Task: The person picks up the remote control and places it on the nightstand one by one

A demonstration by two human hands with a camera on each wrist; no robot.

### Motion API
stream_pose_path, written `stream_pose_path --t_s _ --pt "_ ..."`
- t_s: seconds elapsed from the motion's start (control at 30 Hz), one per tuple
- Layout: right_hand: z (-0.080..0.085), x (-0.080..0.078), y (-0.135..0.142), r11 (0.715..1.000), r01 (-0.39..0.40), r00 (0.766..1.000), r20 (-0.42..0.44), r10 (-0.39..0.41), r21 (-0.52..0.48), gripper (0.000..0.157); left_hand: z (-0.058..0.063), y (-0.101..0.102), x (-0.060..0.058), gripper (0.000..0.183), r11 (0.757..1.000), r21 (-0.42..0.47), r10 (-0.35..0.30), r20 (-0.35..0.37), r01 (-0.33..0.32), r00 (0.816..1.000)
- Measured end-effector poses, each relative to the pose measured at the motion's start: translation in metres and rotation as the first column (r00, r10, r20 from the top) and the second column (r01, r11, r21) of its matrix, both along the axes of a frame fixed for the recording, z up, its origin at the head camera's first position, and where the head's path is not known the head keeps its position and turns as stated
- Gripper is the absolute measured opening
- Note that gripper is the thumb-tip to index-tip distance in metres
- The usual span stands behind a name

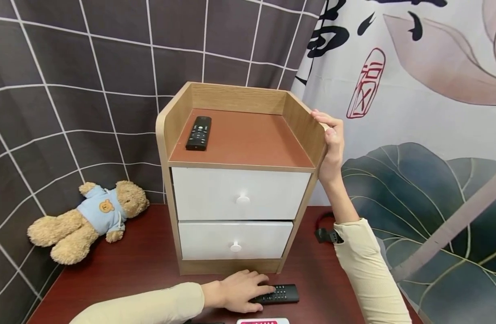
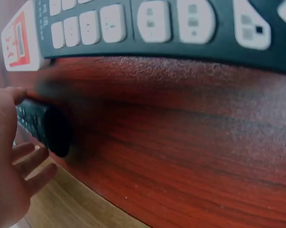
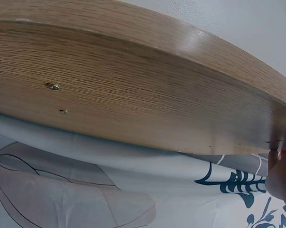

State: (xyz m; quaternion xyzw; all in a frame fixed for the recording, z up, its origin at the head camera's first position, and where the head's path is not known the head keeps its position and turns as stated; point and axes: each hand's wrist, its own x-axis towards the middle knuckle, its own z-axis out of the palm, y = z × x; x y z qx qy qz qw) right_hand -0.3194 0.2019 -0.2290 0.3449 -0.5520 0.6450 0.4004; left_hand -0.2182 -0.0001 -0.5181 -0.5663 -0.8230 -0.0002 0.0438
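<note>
A small wooden cabinet (image 1: 229, 265) with two white drawers stands upright on the dark red table. My right hand (image 1: 332, 150) holds the upper right side panel, its fingers bent over the top edge. In the right wrist view, part of that hand (image 3: 281, 178) shows at the panel's far end. Low in front of the cabinet, my left hand (image 1: 237, 291) spreads over the left end of a black remote control (image 1: 287, 294), one finger lying across its buttons. In the left wrist view, thumb and fingers lie on either side of the remote control (image 2: 34, 118).
Another black remote control (image 1: 199, 133) lies on the cabinet's top shelf. A teddy bear (image 1: 98, 216) in blue lies at left. Near the front are a white-and-red device (image 2: 23, 40) and a dark one with white keys (image 2: 190, 48). A black object with a strap (image 1: 326, 235) sits at right.
</note>
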Motion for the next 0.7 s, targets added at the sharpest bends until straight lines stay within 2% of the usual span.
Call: stream_pose_path --t_s 0.13,0.37,0.57,0.7 --pt "0.000 0.000 -0.001 1.000 -0.009 1.000 0.001 0.009 0.003 0.033 -0.006 0.000 0.005 0.053 1.000 -0.012 -0.001 -0.043 0.001 0.999" --pt "0.000 0.001 -0.001 1.000 -0.013 1.000 0.002 0.013 -0.009 0.034 -0.010 0.007 0.009 0.052 0.998 0.057 0.009 -0.010 -0.008 1.000" --pt "0.001 0.001 -0.002 1.000 -0.025 1.000 0.008 0.025 -0.013 0.033 -0.012 0.010 0.009 0.048 0.995 0.093 0.036 -0.025 -0.034 0.999" --pt "0.000 0.001 -0.002 1.000 -0.018 1.000 0.008 0.018 -0.008 0.033 -0.012 0.012 0.009 0.045 0.995 0.102 0.028 -0.041 -0.023 0.999"
